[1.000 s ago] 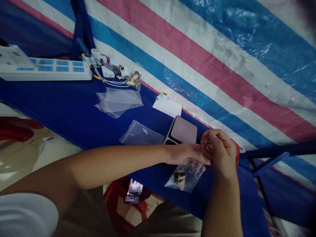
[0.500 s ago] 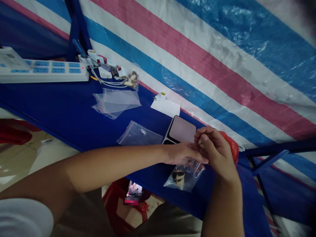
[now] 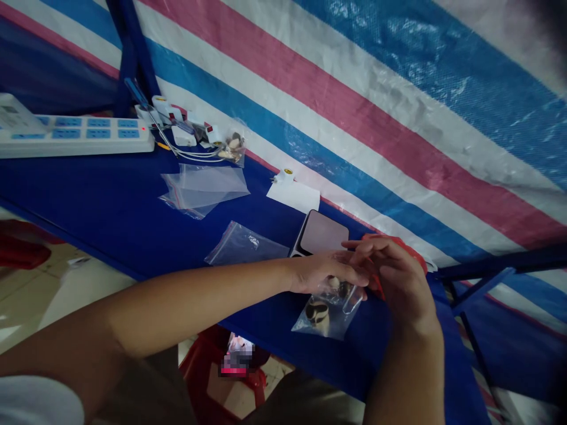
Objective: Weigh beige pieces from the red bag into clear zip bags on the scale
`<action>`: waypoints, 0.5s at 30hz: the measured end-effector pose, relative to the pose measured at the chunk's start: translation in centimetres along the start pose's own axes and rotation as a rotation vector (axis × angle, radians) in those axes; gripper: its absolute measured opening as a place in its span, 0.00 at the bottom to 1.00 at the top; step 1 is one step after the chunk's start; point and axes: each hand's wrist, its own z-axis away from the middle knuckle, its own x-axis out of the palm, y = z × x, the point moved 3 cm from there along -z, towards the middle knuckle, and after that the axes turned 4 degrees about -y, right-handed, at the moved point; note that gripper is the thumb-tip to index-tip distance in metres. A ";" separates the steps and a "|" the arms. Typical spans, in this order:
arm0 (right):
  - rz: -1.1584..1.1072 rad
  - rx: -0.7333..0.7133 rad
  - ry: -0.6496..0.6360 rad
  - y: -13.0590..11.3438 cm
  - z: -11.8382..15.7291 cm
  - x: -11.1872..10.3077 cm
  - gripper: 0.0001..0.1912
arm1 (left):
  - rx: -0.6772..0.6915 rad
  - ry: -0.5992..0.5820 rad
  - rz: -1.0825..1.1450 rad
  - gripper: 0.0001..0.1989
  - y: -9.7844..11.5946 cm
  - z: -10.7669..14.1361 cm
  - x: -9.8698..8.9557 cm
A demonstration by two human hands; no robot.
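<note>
My left hand [image 3: 330, 273] is closed on the upper part of a clear zip bag [image 3: 345, 321], which hangs tilted over the blue table. Dark-and-cream pieces [image 3: 318, 314] rest in its lower corner. More small pieces [image 3: 339, 287] show just under my left fingers; I cannot make out their kind. Above the bag's mouth is my right hand [image 3: 398, 274], its fingers stretched out and nothing visible in them. A red plastic bag [image 3: 376, 286] lies behind my right hand. Just beyond my left hand is a small scale [image 3: 325, 232] with a flat, pale plate.
An empty zip bag [image 3: 245, 245] and several more bags [image 3: 206, 188] lie on the blue table [image 3: 119, 218]. At the back are a white plug on a paper [image 3: 295, 196], a filled bag [image 3: 234, 146], a screwdriver [image 3: 137, 93] and a power strip [image 3: 80, 144]. A lit phone [image 3: 238, 353] sits below on a red stool.
My right fingers, earlier curled together over the bag, have opened and moved back slightly right. Pieces now show near the bag's mouth. My left hand keeps its hold.
</note>
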 end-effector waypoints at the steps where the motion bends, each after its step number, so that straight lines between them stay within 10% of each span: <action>1: 0.063 0.005 -0.067 -0.2 0.2 0.0 0.11 | -0.007 0.018 0.001 0.19 0.1 0.0 -0.1; 4: 0.250 -0.026 -0.106 -0.7 0.5 0.1 0.09 | -0.025 -0.005 -0.006 0.23 0.8 0.1 -0.1; 10: 0.274 -0.241 0.668 -0.4 0.4 -1.7 0.05 | -0.038 0.001 -0.130 0.30 4.1 0.8 -1.6; 15: 0.434 -0.266 0.904 0.6 -0.7 -1.4 0.11 | 0.025 0.165 -0.465 0.27 7.2 1.5 -3.9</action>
